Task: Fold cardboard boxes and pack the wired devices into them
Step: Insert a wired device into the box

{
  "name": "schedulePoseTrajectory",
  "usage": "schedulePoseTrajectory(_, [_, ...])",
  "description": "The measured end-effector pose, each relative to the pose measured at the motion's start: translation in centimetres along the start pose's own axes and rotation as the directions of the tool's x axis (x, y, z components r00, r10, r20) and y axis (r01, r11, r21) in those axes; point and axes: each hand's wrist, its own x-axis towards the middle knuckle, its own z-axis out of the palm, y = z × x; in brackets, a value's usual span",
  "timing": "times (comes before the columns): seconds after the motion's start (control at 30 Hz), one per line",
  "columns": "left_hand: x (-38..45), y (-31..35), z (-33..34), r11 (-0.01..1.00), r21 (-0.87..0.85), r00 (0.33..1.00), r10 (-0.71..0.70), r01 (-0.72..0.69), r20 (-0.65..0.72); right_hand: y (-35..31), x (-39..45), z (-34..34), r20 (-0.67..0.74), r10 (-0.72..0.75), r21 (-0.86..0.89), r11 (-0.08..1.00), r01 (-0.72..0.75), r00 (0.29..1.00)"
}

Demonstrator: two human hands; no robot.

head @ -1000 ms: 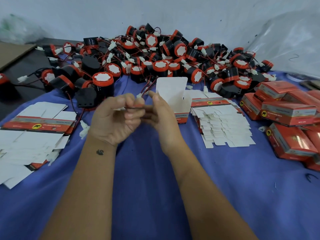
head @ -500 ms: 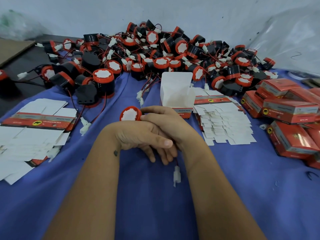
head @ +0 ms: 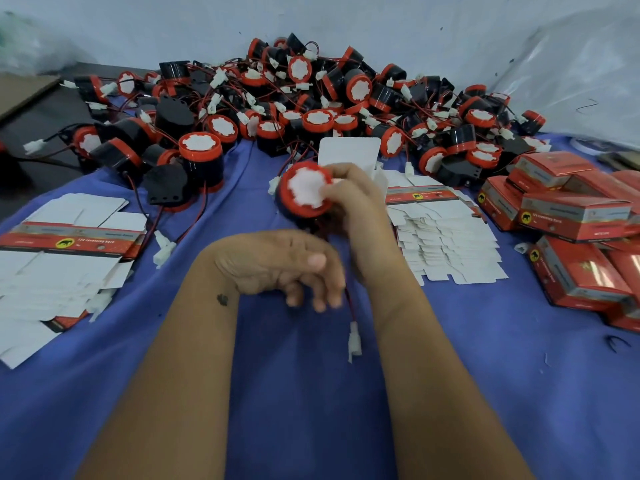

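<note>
Trouble could come from the dangling wire point(head: 350, 306): the right hand point(head: 360, 206) grips the device point(head: 303, 192) above the bench point(head: 298, 393), the left hand point(head: 277, 265) curls round the wire, and its plug point(head: 355, 341) may snag the open box point(head: 348, 154) behind.

I work at a small packing bench, a workshop table spread with a blue cloth point(head: 311, 393) against a bare pale wall point(head: 381, 19). Along its far edge lies a heap of red-and-black wired devices point(head: 311, 98); flat white box blanks point(head: 59, 271) sit at my left edge, and finished red boxes point(head: 571, 216) stack at the right edge.
</note>
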Motion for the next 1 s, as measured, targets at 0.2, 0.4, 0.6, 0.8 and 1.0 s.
schedulePoseTrajectory(0.2, [2.6,-0.4,-0.3,0.831,-0.183,0.436,0.078,-0.525,-0.896,-1.5,-0.1,-3.8,-0.243,0.085,0.469,0.882,0.04,0.966])
schedulePoseTrajectory(0.4, [5.5,-2.1,0.6,0.961,0.269,0.36,0.273,-0.062,-0.892,-1.8,0.2,-4.5,-0.251,0.074,0.541,0.838,0.076,0.965])
schedulePoseTrajectory(0.6, [6.4,-2.6,0.8,0.95,0.311,0.408,0.272,0.029,-0.871,-1.3,0.3,-3.4,-0.327,0.04,0.456,0.882,0.121,0.944])
schedulePoseTrajectory(0.8, [6.5,-2.8,0.6,0.957,0.286,0.486,0.232,0.039,-0.843,-1.1,0.5,-4.2,-0.448,0.013,0.369,0.914,0.172,0.894])
schedulePoseTrajectory(1.0, [6.0,-2.6,0.2,0.939,0.319,0.233,0.284,0.13,-0.93,-0.6,0.6,-3.6,-0.632,-0.107,0.105,0.97,0.221,0.768])
